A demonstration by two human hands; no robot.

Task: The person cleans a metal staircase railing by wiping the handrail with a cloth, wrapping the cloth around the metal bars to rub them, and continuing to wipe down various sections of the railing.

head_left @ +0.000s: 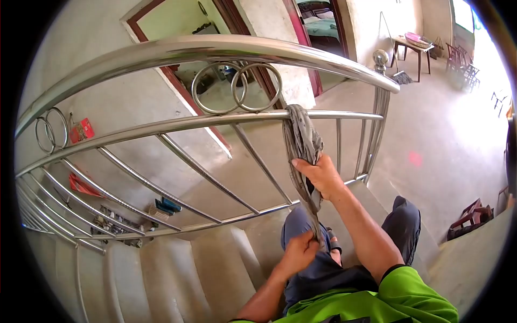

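A grey cloth (304,132) hangs over the middle rail (237,118) of a shiny metal stair railing, just right of two interlocked rings (237,88). My right hand (320,175) grips the bunched cloth a little below that rail, thumb on top. Lower down, close to my knee, my left hand (301,253) is closed on the cloth's narrow hanging end. Part of the cloth is hidden behind my right fingers. Above runs the thick curved handrail (215,47), which neither hand touches.
Concrete steps (172,274) descend beneath me. Slanted metal bars (188,169) fill the railing, which ends at a post with a ball top (380,57). Beyond are a mop (402,78), a small table (412,46), chairs (462,64) and a dark stool (471,215).
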